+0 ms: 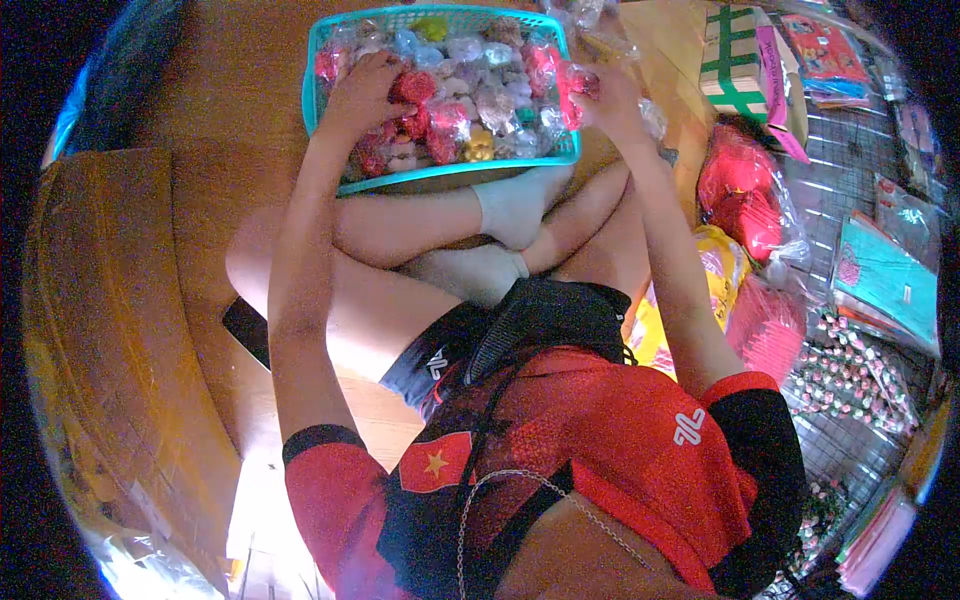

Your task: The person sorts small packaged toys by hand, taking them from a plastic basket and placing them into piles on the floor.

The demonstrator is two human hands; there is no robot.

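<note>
A turquoise plastic basket (440,178) stands in front of my crossed legs, filled with small items in clear plastic wrap, in red, white, lilac, blue and yellow. My left hand (368,95) reaches over the basket's left side, its fingers and thumb curled around a red wrapped item (412,87). Another red wrapped bundle (447,130) lies just below it. At the right rim, my right hand (610,103) pinches a red item in clear wrap (577,92). Its fingertips are partly blurred.
Right of me are a box with green tape (735,60), red goods in plastic (745,190), a yellow bag (720,265) and a wire rack (840,190) with packets. A cardboard box (120,330) stands left. A dark phone-like object (247,332) lies beside my leg.
</note>
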